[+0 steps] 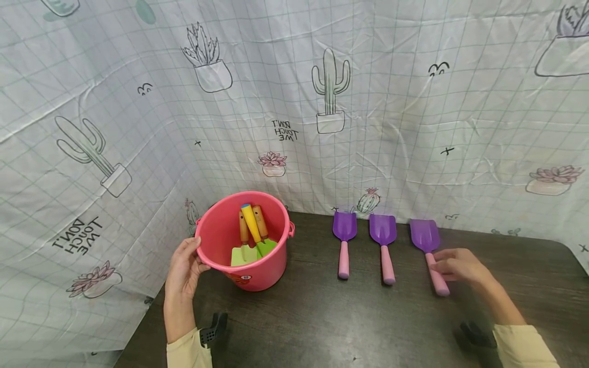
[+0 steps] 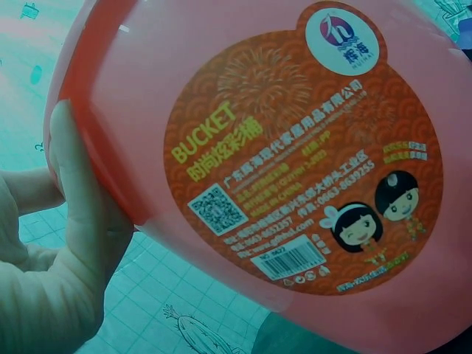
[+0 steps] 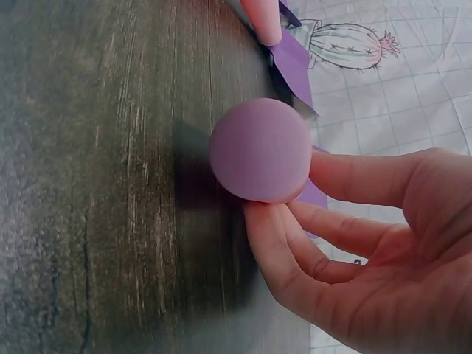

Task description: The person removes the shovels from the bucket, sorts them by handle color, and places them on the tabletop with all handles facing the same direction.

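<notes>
My left hand (image 1: 183,268) grips the rim of a pink bucket (image 1: 273,273) on its left side; the left wrist view shows the thumb on the bucket (image 2: 369,317) beside its printed label. Inside the bucket lie tools with a yellow handle (image 1: 250,223), two orange-brown handles and green blades. My right hand (image 1: 462,267) pinches the pink handle of the rightmost purple toy shovel (image 1: 425,235) between thumb and fingers. Seen end-on in the right wrist view, that handle (image 3: 259,150) sits close over the table. Two matching shovels, a middle one (image 1: 383,230) and a left one (image 1: 344,226), lie in a row beside it.
The dark wooden table (image 1: 340,327) meets a white grid-patterned cloth (image 1: 391,153) printed with cacti, which hangs behind and along the left. Black straps sit near both wrists, with a dark piece (image 1: 216,327) by the left sleeve.
</notes>
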Tool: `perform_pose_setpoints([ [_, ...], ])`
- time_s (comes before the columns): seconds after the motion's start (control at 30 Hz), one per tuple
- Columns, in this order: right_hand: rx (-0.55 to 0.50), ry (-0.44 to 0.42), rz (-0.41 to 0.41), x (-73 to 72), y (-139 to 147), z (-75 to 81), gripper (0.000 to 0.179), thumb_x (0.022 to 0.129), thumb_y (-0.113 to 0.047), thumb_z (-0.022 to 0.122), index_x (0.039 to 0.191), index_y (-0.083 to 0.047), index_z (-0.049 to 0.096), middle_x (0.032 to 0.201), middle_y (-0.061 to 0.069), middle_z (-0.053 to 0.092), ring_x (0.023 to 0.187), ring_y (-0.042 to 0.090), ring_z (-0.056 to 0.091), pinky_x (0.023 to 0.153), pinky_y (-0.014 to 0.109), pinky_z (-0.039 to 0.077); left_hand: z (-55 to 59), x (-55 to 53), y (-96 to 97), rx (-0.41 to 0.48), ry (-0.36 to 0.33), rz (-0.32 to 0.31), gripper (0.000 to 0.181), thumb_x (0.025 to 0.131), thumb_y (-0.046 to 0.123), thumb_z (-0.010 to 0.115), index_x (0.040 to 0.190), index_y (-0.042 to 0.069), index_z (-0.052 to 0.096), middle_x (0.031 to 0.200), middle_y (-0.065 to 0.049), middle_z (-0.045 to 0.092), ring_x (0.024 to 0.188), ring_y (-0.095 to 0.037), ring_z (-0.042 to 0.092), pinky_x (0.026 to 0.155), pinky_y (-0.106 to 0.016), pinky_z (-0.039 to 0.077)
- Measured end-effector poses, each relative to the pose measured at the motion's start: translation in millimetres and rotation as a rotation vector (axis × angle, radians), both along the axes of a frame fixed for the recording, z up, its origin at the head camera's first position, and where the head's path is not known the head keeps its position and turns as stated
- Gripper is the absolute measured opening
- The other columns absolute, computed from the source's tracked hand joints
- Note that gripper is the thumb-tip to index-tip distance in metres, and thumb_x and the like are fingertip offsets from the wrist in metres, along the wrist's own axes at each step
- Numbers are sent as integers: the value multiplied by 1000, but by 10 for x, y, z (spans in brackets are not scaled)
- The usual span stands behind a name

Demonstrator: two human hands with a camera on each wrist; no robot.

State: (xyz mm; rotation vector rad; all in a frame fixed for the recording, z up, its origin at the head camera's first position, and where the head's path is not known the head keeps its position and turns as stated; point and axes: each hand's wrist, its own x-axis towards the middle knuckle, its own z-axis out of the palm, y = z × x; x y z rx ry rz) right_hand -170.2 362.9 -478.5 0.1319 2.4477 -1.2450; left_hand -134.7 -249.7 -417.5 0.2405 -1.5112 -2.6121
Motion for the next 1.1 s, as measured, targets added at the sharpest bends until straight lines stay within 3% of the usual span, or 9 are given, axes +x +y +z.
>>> perform_pose_setpoints([
  [0.33, -5, 20, -9, 9, 8, -26, 49, 100, -7, 60, 131, 29, 45, 127, 42, 57, 105, 34, 69, 84, 45, 63, -9, -1, -3, -3, 8, -5, 11, 109, 12, 52, 109, 1, 54, 90, -8, 67, 65, -13, 71, 56, -23, 60],
  [0.47, -15, 35, -55, 11, 16, -21, 52, 103, -11, 59, 131, 29, 45, 125, 41, 59, 102, 30, 69, 83, 43, 63, -11, 0, -4, 8, 5, -5, 11, 109, 12, 53, 108, 1, 55, 90, -8, 67, 66, -13, 71, 56, -23, 60],
  [0.63, -41, 86, -131, 32, 4, 51, 55, 106, -16, 54, 135, 29, 40, 127, 42, 58, 103, 31, 71, 80, 37, 64, -11, 3, -7, 13, 11, -6, 11, 109, 12, 53, 108, 1, 55, 89, -8, 67, 65, -13, 71, 55, -22, 60],
  [0.8, -32, 160, -143, 80, -56, 171, 58, 110, -22, 49, 139, 27, 38, 134, 44, 53, 109, 37, 68, 79, 32, 63, -6, 7, -6, 13, 9, -5, 11, 109, 11, 52, 108, 1, 54, 88, -8, 66, 64, -13, 71, 55, -23, 60],
  [1.1, -35, 288, -96, 154, -288, 439, 55, 110, -24, 51, 139, 23, 44, 135, 42, 54, 93, -1, 66, 78, 25, 62, 0, -2, 0, 1, 5, -5, 11, 109, 12, 53, 108, 2, 55, 90, -8, 67, 65, -13, 71, 56, -23, 60],
])
